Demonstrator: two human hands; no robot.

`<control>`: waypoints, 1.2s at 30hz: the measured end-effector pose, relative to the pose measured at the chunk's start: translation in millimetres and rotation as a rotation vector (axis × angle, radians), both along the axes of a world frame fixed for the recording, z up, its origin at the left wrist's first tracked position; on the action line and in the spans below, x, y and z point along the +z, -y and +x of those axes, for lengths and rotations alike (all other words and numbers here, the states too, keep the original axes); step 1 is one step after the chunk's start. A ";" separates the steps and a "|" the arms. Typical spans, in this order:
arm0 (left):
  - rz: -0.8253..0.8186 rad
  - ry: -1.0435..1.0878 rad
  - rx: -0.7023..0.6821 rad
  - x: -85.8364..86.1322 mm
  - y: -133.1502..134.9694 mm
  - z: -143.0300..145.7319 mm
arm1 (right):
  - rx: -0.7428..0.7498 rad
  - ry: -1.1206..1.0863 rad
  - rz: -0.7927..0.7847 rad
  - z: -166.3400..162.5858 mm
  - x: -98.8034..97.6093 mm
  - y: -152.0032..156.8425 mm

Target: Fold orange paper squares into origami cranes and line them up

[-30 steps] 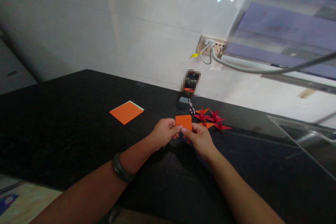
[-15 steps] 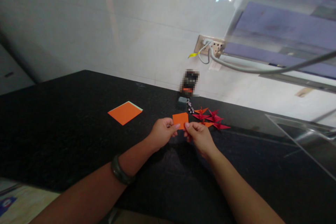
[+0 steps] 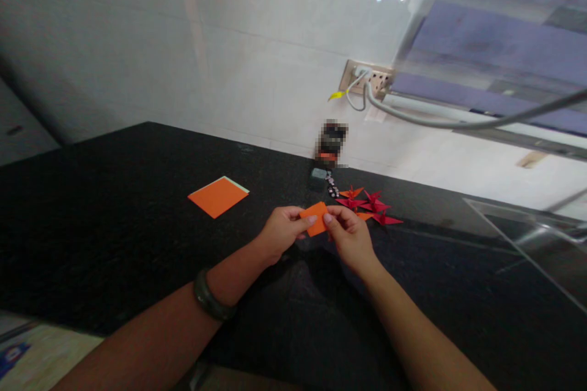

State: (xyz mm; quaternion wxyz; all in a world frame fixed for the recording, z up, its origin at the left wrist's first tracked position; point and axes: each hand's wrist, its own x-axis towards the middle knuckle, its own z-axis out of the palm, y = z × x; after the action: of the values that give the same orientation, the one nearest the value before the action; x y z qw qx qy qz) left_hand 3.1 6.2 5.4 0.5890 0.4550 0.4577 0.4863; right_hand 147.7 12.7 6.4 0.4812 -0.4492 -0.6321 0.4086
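A small folded square of orange paper [image 3: 315, 226] is held above the dark counter between both hands. My left hand [image 3: 285, 232] pinches its left side, thumb lying on top. On the right side, my right hand [image 3: 351, 235] grips the edge between thumb and fingers. Several red and orange folded paper cranes [image 3: 373, 203] lie just beyond my right hand, one of them partly hidden by it. To the left, a stack of orange paper [image 3: 217, 198] rests flat, a pale sheet showing at its back edge.
A phone-like object [image 3: 331, 143], blurred out, leans on a small grey block [image 3: 318, 177] near the wall, with a beaded strap [image 3: 332, 186] beside it. The black counter [image 3: 114, 226] runs to a metal sink [image 3: 527, 244] at right. A socket [image 3: 367, 78] with cables is on the wall.
The orange paper square has been turned in my hands, so it now sits tilted with a corner up, and slightly lower. My fingers have shifted a little around it.
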 end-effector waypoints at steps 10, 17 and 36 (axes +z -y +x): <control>-0.073 0.107 -0.004 2.0 0.5 -0.2 | -0.143 0.067 0.168 1.2 -9.3 -2.8; -0.109 0.178 0.033 0.6 -0.6 -0.5 | -0.164 0.382 0.422 3.5 -6.2 2.0; -0.062 0.251 -0.097 -5.6 -0.1 1.1 | -0.147 0.297 0.564 -3.4 -3.0 8.2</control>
State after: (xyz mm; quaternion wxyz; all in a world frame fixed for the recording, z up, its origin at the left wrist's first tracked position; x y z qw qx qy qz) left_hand 4.2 6.3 -0.2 0.6781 0.3939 0.3729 0.4960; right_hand 144.3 4.4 3.4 0.5175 -0.3974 -0.7495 0.1118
